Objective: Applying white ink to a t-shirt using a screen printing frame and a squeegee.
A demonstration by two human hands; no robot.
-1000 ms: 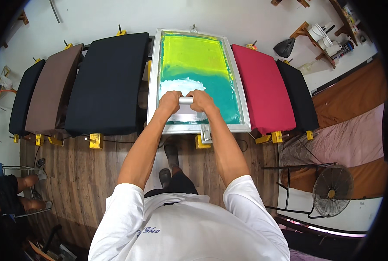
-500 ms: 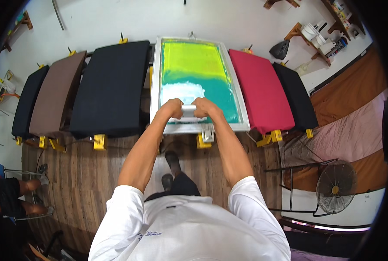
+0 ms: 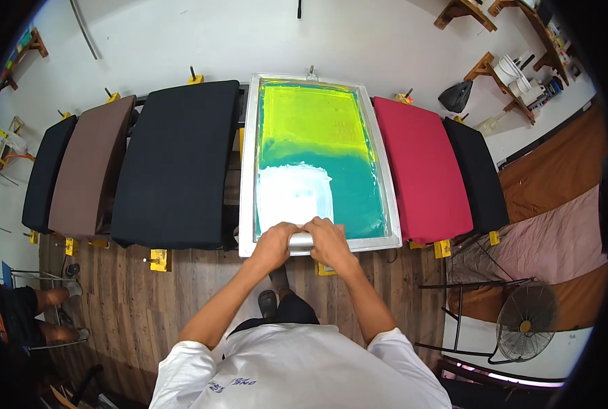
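My left hand (image 3: pixel 272 247) and my right hand (image 3: pixel 328 243) are closed side by side around the pale handle of a squeegee (image 3: pixel 302 240). The squeegee is at the near end of a silver-framed printing screen (image 3: pixel 250 163); its blade is hidden under my hands. White ink (image 3: pixel 291 191) covers the near left part of the mesh, just beyond my fingers. The rest of the mesh is teal (image 3: pixel 358 194), with a bright yellow-green area (image 3: pixel 310 116) at the far end. What lies beneath the screen cannot be seen.
Left of the screen are a large black fabric-covered board (image 3: pixel 178 163), a brown one (image 3: pixel 89 167) and another black one (image 3: pixel 48 174). A red one (image 3: pixel 423 170) sits close on the right. A standing fan (image 3: pixel 525 320) is at lower right; a seated person's legs (image 3: pixel 55 317) show at left.
Both hands have drawn the squeegee toward me, to the screen's near edge. More of the white ink shows beyond them. The whole view has shifted, so the boards appear lower.
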